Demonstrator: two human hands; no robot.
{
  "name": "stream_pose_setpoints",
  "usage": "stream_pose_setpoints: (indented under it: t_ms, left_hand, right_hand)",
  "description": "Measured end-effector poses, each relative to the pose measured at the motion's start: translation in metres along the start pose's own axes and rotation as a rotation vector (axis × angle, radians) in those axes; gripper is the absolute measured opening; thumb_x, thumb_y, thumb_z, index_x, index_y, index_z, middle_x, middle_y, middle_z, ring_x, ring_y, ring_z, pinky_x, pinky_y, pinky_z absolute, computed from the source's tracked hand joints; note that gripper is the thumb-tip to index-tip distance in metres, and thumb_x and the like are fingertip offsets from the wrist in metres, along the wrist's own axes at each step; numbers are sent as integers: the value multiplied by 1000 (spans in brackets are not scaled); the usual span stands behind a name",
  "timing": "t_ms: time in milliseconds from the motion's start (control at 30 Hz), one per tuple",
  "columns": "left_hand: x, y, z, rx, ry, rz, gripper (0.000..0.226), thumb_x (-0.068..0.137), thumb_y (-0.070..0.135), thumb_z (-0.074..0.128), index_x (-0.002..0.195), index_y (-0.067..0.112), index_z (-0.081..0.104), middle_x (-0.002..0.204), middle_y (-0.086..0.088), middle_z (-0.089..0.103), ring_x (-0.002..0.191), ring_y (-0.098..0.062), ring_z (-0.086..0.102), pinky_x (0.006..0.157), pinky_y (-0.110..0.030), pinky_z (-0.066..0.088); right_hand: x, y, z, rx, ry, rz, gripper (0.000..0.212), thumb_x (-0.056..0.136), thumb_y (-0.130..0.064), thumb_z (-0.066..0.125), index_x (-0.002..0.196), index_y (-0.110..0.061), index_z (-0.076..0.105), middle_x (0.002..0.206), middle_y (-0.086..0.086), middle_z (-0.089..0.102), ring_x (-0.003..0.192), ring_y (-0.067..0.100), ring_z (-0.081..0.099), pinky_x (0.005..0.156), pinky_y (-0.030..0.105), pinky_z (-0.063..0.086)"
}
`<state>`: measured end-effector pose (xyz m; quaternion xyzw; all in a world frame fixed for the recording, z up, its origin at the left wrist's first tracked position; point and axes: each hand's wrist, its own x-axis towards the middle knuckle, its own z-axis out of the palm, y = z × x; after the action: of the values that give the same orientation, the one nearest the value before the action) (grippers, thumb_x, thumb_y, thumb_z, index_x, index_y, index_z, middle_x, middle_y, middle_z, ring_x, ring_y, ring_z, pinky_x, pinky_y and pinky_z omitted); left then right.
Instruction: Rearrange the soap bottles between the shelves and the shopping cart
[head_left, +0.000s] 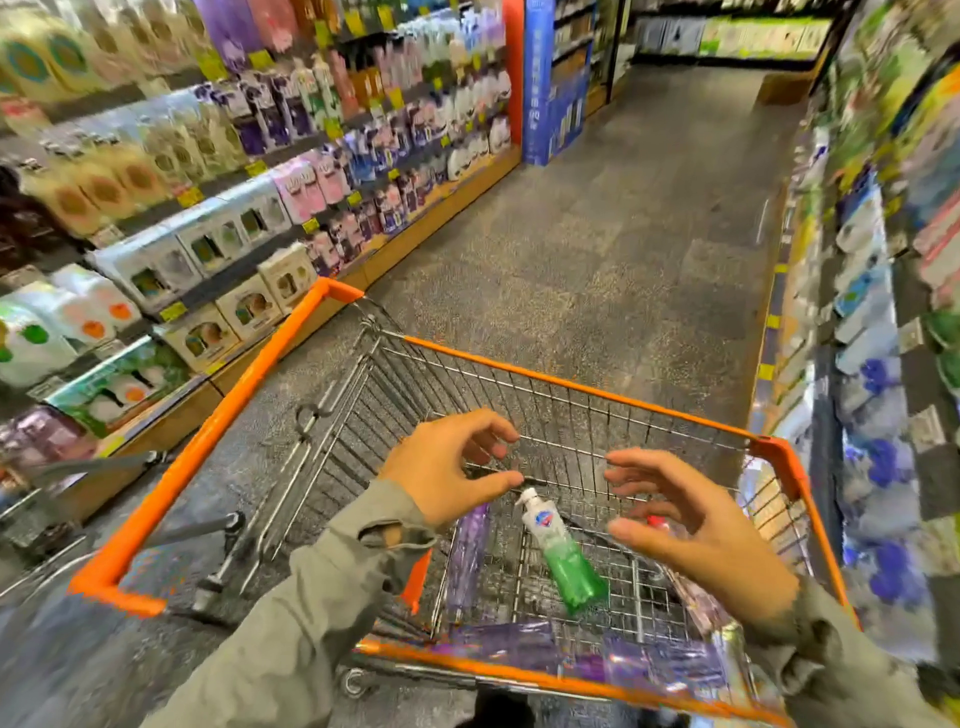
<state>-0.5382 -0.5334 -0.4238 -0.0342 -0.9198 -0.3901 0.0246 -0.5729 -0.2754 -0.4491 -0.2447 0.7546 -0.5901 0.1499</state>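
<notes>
My left grip (447, 467) and my right grip (691, 525) hover over the near part of the shopping cart (571, 387). Both are released, with fingers spread and a little bent, grasping nothing. Between and below them the green soap bottle (563, 556) is inside the basket, tilted, its white pump pointing far. Whether it rests on the wire floor, I cannot tell. I judge the step is handling this bottle in the cart. The next move calls for a reach down around its body, or left to the soap shelves (223, 171). Purple bottles (467, 556) crowd the left and near sides of the basket, and the wire walls narrow my reach.
</notes>
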Motion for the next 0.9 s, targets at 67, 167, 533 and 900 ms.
stream_pose_setpoints:
  t_ms: [67,167,533,900]
  left_hand:
    - [20,-15,4,-27,12,0,30,72,42,75,90,51,53,87,16,65,82,-8,65,80,-41,55]
    - [49,-38,11,-38,-2,-25,33,75,35,78,90,48,53,86,16,64,83,-7,65,81,-40,55]
    - [118,-150,60,-109,-34,-101,31,66,38,72,92,40,55,84,6,65,75,-17,65,77,-34,55]
    - [133,-273,153,-69,-128,-290,33,73,19,80,100,20,62,78,18,57,69,-8,60,74,-26,52]
  right_hand:
    - [21,12,0,-18,-31,11,55,64,-51,76,116,-44,58,116,-8,64,108,11,59,92,35,49]
    - [53,29,0,6,-31,27,57,61,-61,75,113,-46,59,113,-12,64,107,10,59,91,26,49]
    - [150,128,20,5,-98,73,53,67,-59,73,114,-42,57,111,-16,64,105,8,60,90,19,47]
    - [175,262,61,75,-103,218,58,60,-65,74,111,-43,58,106,-12,65,100,12,63,88,24,51]
